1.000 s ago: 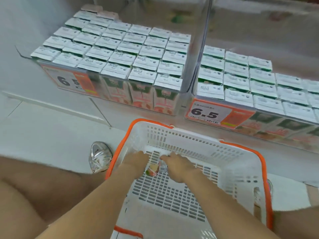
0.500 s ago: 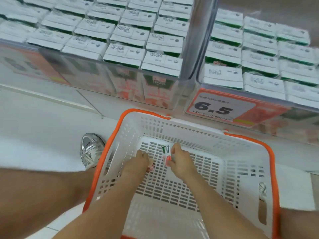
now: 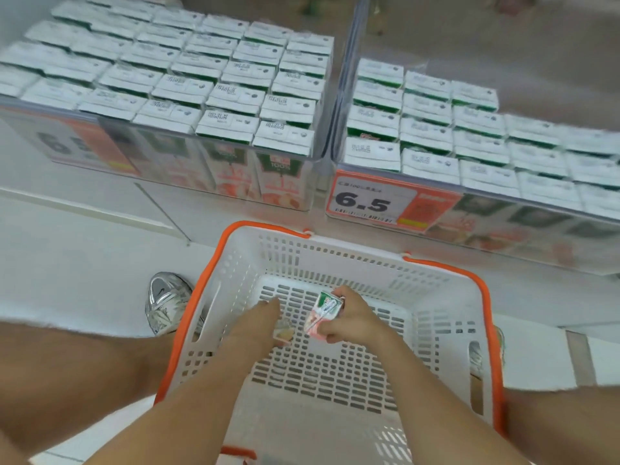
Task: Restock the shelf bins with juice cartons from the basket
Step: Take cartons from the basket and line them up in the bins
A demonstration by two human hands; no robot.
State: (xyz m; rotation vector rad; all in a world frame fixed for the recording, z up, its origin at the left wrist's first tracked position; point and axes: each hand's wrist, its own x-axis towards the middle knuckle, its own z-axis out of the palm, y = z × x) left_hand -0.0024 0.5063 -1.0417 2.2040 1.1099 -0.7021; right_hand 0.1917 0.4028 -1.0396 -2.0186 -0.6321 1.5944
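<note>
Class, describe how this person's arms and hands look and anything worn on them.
The left forearm and right forearm are bare, with no sleeve in view. The left hand and right hand wear no glove, watch or bracelet; no ring can be made out, though the picture is soft.

Single head-worn wide-angle view, facing forward and steeply down. Basket (image 3: 335, 263) sits close below the lens, centre to bottom of frame. Shelf bins (image 3: 167, 162) span the top, slightly farther. Straight edges bow toward the frame borders.
</note>
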